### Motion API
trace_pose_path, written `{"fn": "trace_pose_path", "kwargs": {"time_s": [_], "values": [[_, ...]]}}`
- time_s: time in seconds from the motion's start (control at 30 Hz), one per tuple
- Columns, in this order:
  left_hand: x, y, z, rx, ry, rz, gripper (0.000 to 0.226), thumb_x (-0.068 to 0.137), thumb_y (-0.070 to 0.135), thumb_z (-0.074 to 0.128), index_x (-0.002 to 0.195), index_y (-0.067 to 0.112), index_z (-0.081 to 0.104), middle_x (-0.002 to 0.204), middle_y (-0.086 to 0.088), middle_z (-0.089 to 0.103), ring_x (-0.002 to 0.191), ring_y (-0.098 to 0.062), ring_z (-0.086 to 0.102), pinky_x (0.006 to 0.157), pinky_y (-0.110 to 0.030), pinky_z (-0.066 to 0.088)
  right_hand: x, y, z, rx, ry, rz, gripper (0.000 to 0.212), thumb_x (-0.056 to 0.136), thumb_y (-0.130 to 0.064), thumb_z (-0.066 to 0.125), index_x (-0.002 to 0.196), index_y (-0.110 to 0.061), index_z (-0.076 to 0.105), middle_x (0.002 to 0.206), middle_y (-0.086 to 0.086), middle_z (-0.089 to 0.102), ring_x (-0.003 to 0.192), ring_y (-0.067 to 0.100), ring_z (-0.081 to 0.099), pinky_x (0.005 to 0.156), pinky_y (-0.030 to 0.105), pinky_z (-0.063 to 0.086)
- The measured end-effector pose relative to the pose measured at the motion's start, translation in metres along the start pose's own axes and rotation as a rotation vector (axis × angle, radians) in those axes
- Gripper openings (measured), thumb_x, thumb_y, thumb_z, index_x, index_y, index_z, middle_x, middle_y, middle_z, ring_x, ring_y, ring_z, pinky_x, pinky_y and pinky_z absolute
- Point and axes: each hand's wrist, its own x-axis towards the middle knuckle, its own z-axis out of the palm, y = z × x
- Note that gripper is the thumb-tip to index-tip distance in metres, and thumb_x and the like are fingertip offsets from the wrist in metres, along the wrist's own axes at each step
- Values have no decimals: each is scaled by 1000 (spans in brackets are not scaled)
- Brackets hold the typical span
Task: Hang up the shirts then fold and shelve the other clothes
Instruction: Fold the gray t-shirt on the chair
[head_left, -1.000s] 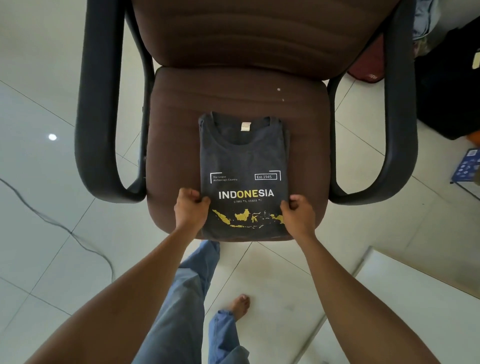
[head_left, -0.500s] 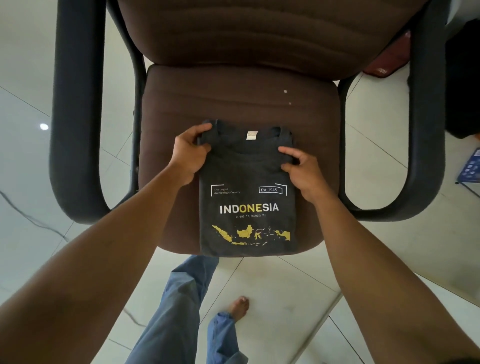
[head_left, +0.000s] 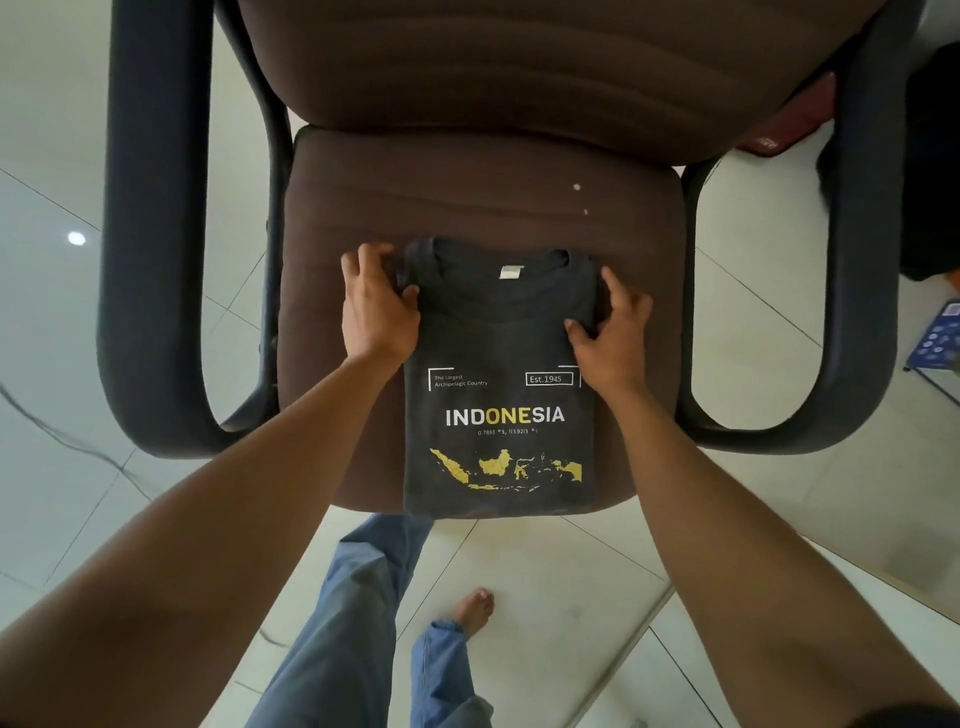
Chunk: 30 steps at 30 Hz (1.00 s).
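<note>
While flat on one chair (head_left: 467, 208), one folded T-shirt (head_left: 498, 338), two hands (head_left: 379, 306) (head_left: 613, 332) seemingly pinching its sides.

Both hands moved up from the t-shirt (head_left: 498, 395) hem; left hand (head_left: 376, 306) and right hand (head_left: 610, 332) now grip its collar-end corners.

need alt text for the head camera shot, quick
Seen from above, a person's left hand and right hand grip the collar-end sides of a dark grey folded t-shirt printed INDONESIA with a yellow map. It lies flat on the brown fabric seat of a black-armed chair, above a pale tiled floor.
</note>
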Motion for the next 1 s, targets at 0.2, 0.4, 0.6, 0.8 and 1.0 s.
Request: {"fn": "trace_pose_path", "kwargs": {"time_s": [0.2,0.4,0.6,0.8,1.0], "values": [[-76,-24,-1,-65,-188,-62,59,87,29,72,134,18,38,126,-7,52,106,-18,51,90,-40,45,-73,15,6,-67,-29,102,68,96,-50,57,153,-28,30,146,7,39,133,27,45,106,43,44],[-113,-49,0,-193,-331,-153,72,79,10,79,132,33,36,127,1,47,119,-23,49,104,-49,47,-93,17,9,84,-127,144,82,92,-34,69,157,-32,20,146,0,40,130,19,49,109,42,46],[-114,-46,-5,-152,-542,-164,36,87,7,71,105,33,55,137,-3,38,121,-23,44,103,-41,50,-92,17,-1,141,-270,129,107,85,-32,78,157,-42,-1,139,-15,46,109,2,56,83,19,50],[-109,-47,-11,-235,-588,-264,29,92,5,65,107,31,66,122,5,58,119,-20,55,100,-38,52,-110,25,8,230,-237,97,110,86,-24,77,157,-40,-6,137,-18,38,105,-13,50,81,5,46],[-113,-33,-23,-274,-594,-276,43,78,12,82,111,30,62,120,3,60,111,-18,60,95,-39,55,-135,30,2,249,-335,55,73,91,-17,71,152,-37,36,148,-8,47,135,11,47,107,36,46]]}}
